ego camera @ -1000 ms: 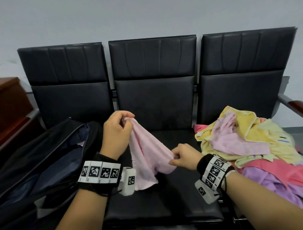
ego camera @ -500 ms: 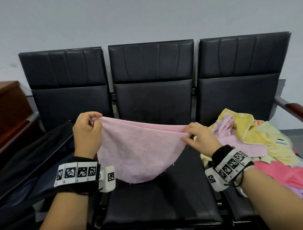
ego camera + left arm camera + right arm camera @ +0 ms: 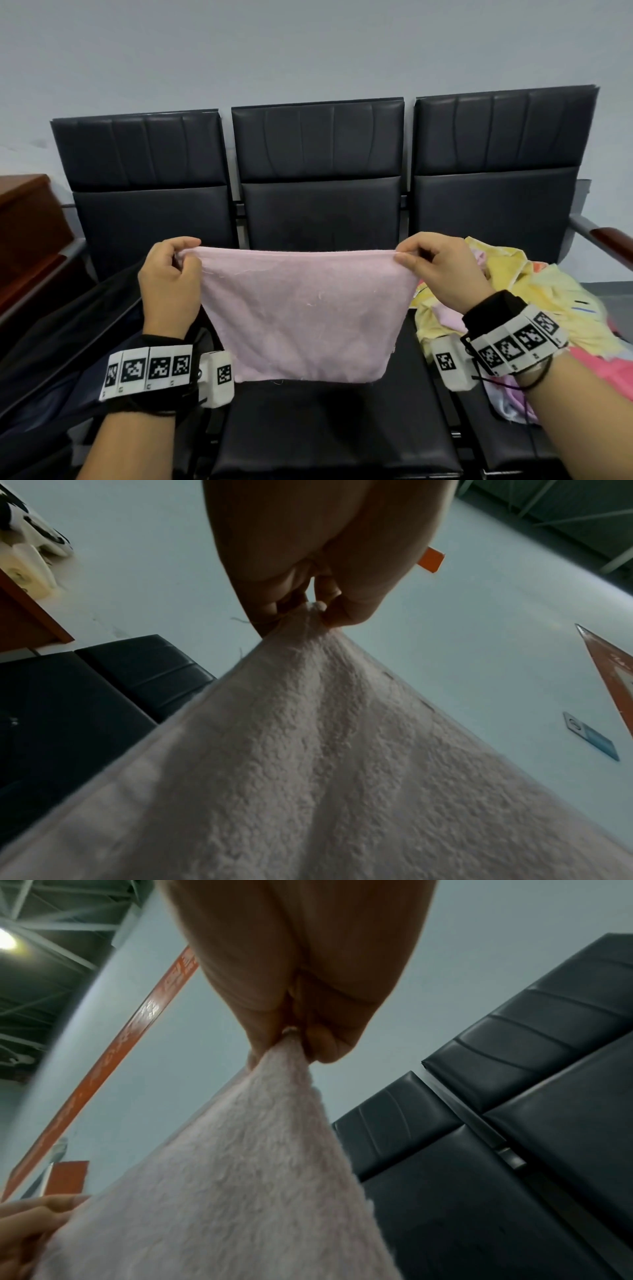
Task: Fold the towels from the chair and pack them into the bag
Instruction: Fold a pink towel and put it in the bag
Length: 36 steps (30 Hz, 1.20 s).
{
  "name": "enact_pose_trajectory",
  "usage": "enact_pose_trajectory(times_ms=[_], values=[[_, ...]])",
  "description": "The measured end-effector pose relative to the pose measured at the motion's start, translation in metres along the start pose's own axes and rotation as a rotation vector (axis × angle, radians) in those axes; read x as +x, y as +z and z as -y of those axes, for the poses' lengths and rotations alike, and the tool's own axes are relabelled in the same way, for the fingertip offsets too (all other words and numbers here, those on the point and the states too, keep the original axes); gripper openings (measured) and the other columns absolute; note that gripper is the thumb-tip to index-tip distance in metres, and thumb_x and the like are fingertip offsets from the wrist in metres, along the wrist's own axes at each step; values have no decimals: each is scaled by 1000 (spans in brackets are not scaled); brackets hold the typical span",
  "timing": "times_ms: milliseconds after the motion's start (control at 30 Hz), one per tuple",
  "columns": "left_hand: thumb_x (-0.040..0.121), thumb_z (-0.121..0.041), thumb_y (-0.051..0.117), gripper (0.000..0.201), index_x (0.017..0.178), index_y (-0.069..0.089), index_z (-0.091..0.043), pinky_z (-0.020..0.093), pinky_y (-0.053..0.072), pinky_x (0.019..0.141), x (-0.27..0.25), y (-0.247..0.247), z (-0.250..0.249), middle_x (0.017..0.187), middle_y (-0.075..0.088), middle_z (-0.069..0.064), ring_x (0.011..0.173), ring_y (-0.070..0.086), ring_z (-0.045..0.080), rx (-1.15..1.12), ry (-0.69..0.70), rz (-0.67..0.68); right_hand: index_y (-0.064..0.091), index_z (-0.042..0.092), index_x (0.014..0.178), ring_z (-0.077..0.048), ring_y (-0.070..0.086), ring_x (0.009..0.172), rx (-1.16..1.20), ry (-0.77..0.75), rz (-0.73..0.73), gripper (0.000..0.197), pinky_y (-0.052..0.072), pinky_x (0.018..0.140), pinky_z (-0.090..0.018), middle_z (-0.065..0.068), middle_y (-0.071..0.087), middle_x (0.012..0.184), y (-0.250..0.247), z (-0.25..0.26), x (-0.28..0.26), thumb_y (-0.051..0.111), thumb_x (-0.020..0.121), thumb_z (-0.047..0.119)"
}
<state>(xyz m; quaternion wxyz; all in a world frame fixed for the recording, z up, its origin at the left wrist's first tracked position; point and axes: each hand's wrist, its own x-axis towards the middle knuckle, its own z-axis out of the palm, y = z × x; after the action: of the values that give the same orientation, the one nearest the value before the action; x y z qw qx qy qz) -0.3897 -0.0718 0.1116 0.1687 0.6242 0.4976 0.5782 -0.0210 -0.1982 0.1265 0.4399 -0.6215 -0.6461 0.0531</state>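
Observation:
A pale pink towel [image 3: 305, 315] hangs spread flat in the air above the middle seat [image 3: 329, 428] of a black three-seat bench. My left hand [image 3: 181, 255] pinches its top left corner and my right hand [image 3: 406, 257] pinches its top right corner. The top edge is pulled taut between them. In the left wrist view the left hand [image 3: 316, 610] pinches the towel [image 3: 325, 764] between thumb and fingers. The right wrist view shows the right hand [image 3: 298, 1039] pinching the same towel [image 3: 240, 1177]. An open dark bag [image 3: 51, 370] lies on the left seat.
A heap of yellow, pink and purple towels [image 3: 534, 308] covers the right seat. A wooden cabinet [image 3: 27, 233] stands at the far left. A wood-capped armrest [image 3: 609, 240] sticks out at the right. The bench backs stand against a pale wall.
The hands have moved apart and upward, drawing the bunched pink towel out into a flat sheet with a taut top edge. My view has tilted slightly downward on the bench.

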Motion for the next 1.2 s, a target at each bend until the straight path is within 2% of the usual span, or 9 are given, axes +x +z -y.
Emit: enact_pose_trajectory(times_ms=[200, 333, 467, 567, 733, 833, 1000, 1100, 1200], values=[[85, -14, 50, 25, 94, 68, -30, 27, 50, 86, 3, 5, 3, 99, 68, -10, 95, 64, 9, 14, -15, 60, 72, 28, 94, 4, 62, 79, 54, 78, -112, 12, 46, 66, -8, 20, 67, 84, 2, -10, 8, 71, 88, 18], [87, -6, 50, 32, 109, 71, -14, 39, 50, 98, 15, 30, 19, 112, 69, 5, 106, 62, 21, 143, -90, 206, 67, 28, 85, 5, 57, 77, -105, 165, -29, 14, 36, 66, -9, 16, 64, 81, 24, -27, 29, 65, 92, 17], [87, -4, 53, 28, 105, 73, -11, 40, 52, 94, 30, 46, 26, 107, 71, 10, 102, 65, 28, 167, -118, 234, 64, 27, 81, -2, 57, 80, -46, 241, -41, 17, 38, 65, -13, 11, 63, 84, 35, -37, 45, 62, 93, 15], [90, -9, 58, 19, 98, 73, -16, 31, 52, 87, 43, 46, 21, 102, 70, 3, 96, 65, 21, 111, -64, 188, 65, 25, 88, 2, 58, 83, -3, 201, -101, 11, 38, 67, -3, 11, 65, 89, 30, -37, 50, 63, 94, 16], [94, -7, 57, 20, 97, 72, -19, 19, 47, 82, 40, 34, 19, 97, 67, -7, 90, 61, 5, 75, 73, 159, 69, 26, 94, 2, 60, 91, 40, 149, -147, 12, 41, 76, -9, 16, 67, 92, 16, -34, 37, 62, 94, 16], [91, -2, 59, 22, 93, 72, -19, 8, 46, 77, 26, 26, 32, 93, 68, -11, 84, 61, -5, 47, 62, 239, 69, 24, 90, -1, 62, 84, 94, 154, -82, 12, 48, 69, -12, 14, 68, 89, 15, -39, 15, 61, 94, 16], [83, 11, 62, 30, 77, 71, -17, 30, 48, 77, -10, 17, 64, 80, 71, 3, 77, 62, 15, 32, -120, 503, 65, 22, 78, 3, 55, 71, 185, 227, 135, 20, 44, 68, -11, 8, 63, 76, 28, -58, -31, 64, 91, 6], [77, 20, 60, 34, 71, 71, -12, 29, 47, 68, -39, 13, 78, 73, 69, 13, 70, 59, 20, 64, -241, 701, 64, 22, 75, 5, 54, 68, 172, 297, 314, 25, 41, 67, -9, 9, 62, 75, 36, -72, -60, 64, 91, 4], [76, 22, 60, 31, 71, 71, -7, 27, 46, 62, -72, 8, 94, 66, 67, 8, 65, 58, 19, 70, -350, 844, 66, 18, 77, -2, 54, 67, 190, 353, 448, 21, 43, 67, -17, 10, 63, 71, 43, -88, -89, 64, 91, 2]])
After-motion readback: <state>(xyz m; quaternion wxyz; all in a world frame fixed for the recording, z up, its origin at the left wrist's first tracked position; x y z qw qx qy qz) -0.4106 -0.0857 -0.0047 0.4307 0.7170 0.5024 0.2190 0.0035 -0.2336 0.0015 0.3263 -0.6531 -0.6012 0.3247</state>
